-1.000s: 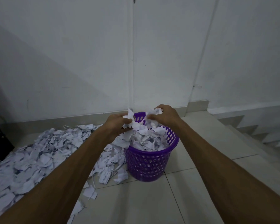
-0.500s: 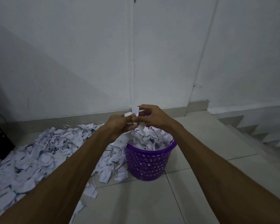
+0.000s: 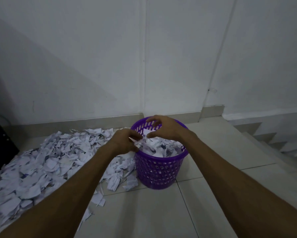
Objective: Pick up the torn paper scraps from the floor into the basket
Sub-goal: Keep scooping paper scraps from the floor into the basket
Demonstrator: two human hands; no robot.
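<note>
Two bare hands meet over a purple basket [image 3: 159,170] that stands on the tiled floor [image 3: 221,189] near the wall [image 3: 92,57]. The left hand [image 3: 125,143] sits at the basket's left rim, its fingers curled and pinching a small white scrap [image 3: 137,140] just above the paper inside. The right hand [image 3: 166,128] hovers over the far half of the basket's mouth, palm down, fingers spread and loosely bent like a claw, with thumb and forefinger apart; whether it touches any paper I cannot tell, and it grips nothing that shows. Inside the basket, torn scraps [image 3: 159,147] are heaped close to the rim, filling most of the opening. Many more scraps lie on the floor in a broad pile [image 3: 41,162] to the left of the basket, stretching from the far skirting down toward the near left edge of the view. A few loose pieces [image 3: 117,179] rest just beside the basket's left foot, touching or nearly touching its wall, and a thin trail of single bits [image 3: 98,200] runs nearer along the left forearm. A dark object [image 3: 0,143] stands at the far left edge, behind the pile; what it is cannot be made out. To the right, past the basket, steps [image 3: 281,143] drop away.
</note>
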